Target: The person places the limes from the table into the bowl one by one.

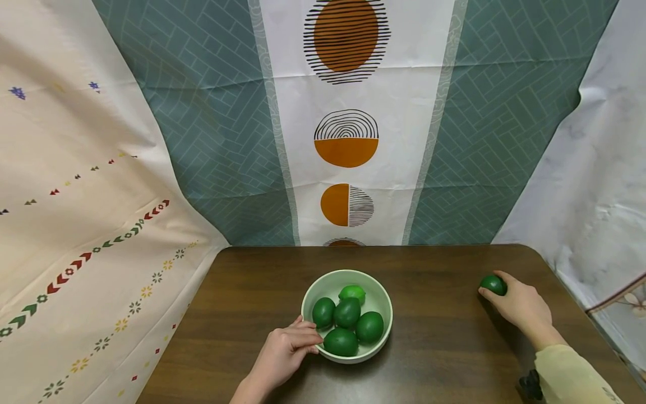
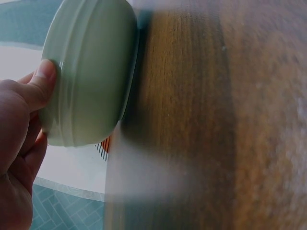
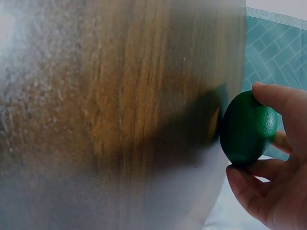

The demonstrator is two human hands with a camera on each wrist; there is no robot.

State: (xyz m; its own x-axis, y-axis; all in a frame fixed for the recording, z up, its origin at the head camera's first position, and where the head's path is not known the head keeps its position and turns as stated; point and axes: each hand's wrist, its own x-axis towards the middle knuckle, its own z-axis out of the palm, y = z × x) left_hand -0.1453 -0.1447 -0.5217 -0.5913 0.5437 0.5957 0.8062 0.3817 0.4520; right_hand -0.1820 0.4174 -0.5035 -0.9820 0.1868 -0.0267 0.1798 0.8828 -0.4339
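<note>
A pale green bowl (image 1: 382,297) stands near the front middle of the dark wooden table (image 1: 444,336) and holds several green limes (image 1: 347,312). My left hand (image 1: 290,350) rests against the bowl's left outer wall, its thumb (image 2: 38,84) pressed on the bowl (image 2: 86,72) in the left wrist view. At the table's right side my right hand (image 1: 520,306) grips a single dark green lime (image 1: 493,284) that sits on the wood. In the right wrist view the fingers (image 3: 278,98) curl round that lime (image 3: 247,128).
Patterned cloths hang behind and beside the table: a teal and white one with orange circles (image 1: 348,140) at the back, a cream one (image 1: 75,224) on the left, a marbled white one (image 1: 605,185) on the right.
</note>
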